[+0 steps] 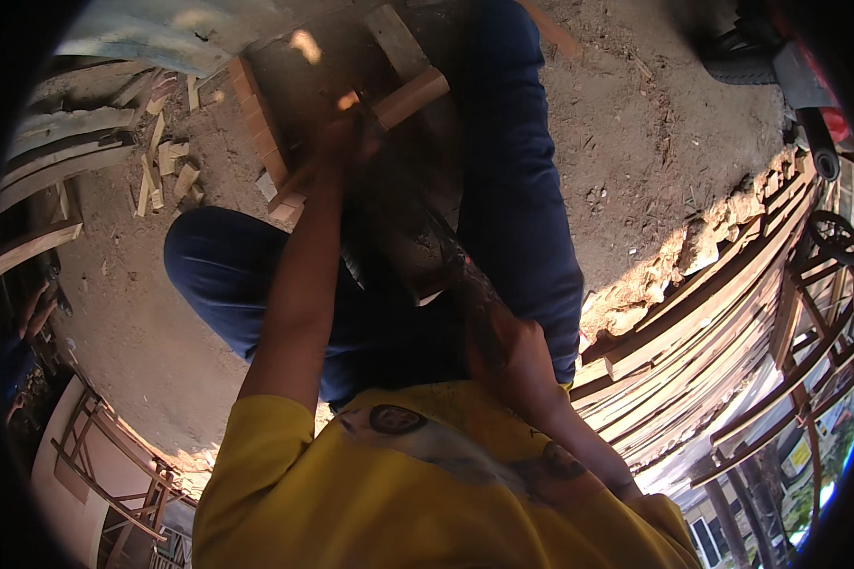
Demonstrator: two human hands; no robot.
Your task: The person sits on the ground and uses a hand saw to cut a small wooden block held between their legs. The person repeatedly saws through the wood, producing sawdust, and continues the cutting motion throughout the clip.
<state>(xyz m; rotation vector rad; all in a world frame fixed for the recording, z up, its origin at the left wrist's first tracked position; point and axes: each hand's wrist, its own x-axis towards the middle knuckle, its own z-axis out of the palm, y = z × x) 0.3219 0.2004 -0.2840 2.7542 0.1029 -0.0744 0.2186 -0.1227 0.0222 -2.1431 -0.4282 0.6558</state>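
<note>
My right hand (508, 351) grips the lower end of a long, dark, worn tool (446, 256), which slants up and left between my legs. At the upper end, in shadow, my left hand (346, 137) is closed on something I cannot make out, with a small bright patch just beyond its fingers. Beside it lie a reddish wooden piece (411, 97) joined or laid against a greyer board (397, 43), and a row of short wooden blocks (256, 114). What lies beneath my left hand is too dark to tell.
Loose offcuts (166, 166) and curved boards (66, 142) lie left. A large stack of timber (712, 332) fills the right, below a wheeled vehicle (797, 76). Another person's foot (43, 303) shows at the far left, near wooden frames (104, 455). Dirt ground (636, 142) surrounds me.
</note>
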